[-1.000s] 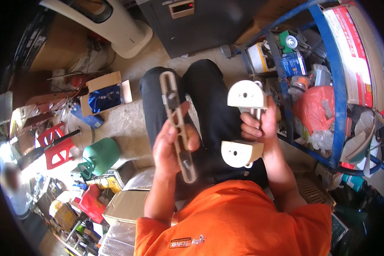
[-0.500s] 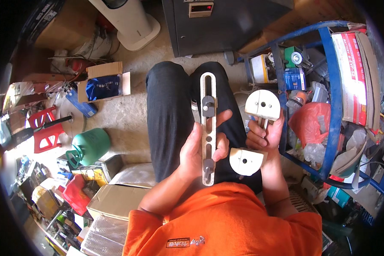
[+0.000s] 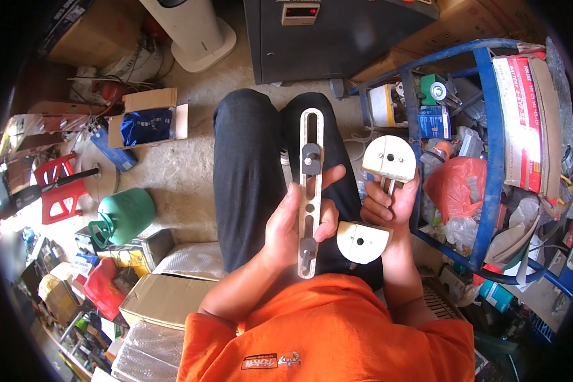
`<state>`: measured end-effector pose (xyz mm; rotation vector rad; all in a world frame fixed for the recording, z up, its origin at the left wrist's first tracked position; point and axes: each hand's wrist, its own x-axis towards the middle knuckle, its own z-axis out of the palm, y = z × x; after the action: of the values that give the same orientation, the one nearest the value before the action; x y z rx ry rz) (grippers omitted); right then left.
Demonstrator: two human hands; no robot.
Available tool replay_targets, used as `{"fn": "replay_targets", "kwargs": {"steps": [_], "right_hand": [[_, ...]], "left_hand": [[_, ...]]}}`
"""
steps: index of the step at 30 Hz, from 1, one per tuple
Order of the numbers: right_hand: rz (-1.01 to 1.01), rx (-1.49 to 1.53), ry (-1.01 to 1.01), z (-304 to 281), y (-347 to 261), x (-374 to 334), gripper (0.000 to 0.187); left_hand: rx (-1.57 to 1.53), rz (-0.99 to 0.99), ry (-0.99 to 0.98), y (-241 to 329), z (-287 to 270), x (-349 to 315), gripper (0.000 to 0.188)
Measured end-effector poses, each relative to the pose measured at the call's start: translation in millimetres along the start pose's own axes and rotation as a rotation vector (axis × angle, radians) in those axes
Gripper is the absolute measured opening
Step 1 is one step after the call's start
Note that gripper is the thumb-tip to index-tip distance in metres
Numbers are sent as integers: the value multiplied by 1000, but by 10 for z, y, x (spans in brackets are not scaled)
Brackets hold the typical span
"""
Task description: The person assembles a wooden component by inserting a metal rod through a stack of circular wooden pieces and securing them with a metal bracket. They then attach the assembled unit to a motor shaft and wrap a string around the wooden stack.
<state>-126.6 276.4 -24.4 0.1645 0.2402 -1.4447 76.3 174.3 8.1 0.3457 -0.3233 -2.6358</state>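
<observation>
My left hand (image 3: pixel 282 228) is closed around a long, pale slotted bar (image 3: pixel 303 199), held upright over my lap. The bar has rounded ends and a round hole near its middle. One dark knob-like clamp (image 3: pixel 311 160) sits in its upper part, another dark clamp (image 3: pixel 308 249) near its lower end. To the right, my right hand (image 3: pixel 390 202) grips a white bracket by the thin rods between its two half-round ends. The upper end piece (image 3: pixel 390 169) and the lower end piece (image 3: pixel 368 249) each show a dark central hole. Bar and bracket are apart.
A blue metal rack (image 3: pixel 487 159) with boxes and bags stands at my right. A green gas cylinder (image 3: pixel 130 216), a red stool (image 3: pixel 60 191) and an open carton (image 3: pixel 148 127) are on the left. A dark cabinet (image 3: pixel 337 48) stands ahead, a cardboard box (image 3: pixel 165 299) beside my left elbow.
The whole view has shifted slightly, with the surroundings moving a little to the left. Both hands keep the same grips, and the bar and bracket hold nearly the same positions.
</observation>
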Motion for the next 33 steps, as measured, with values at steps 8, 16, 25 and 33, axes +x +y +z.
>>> {"fn": "replay_targets", "kwargs": {"steps": [8,16,25,33], "right_hand": [[-2,-9,-4,-27,2,-22,77],[-34,4,2,51,47,-7,83],[-10,13,-20,-26,29,-33,77],[-10,18,-55,-24,33,-14,78]], "left_hand": [[51,-15,-9,0,-2,7,91],[82,-31,-14,-2,-18,5,99],[94,-81,-3,15,-15,5,104],[64,-79,-16,12,-35,8,103]]}}
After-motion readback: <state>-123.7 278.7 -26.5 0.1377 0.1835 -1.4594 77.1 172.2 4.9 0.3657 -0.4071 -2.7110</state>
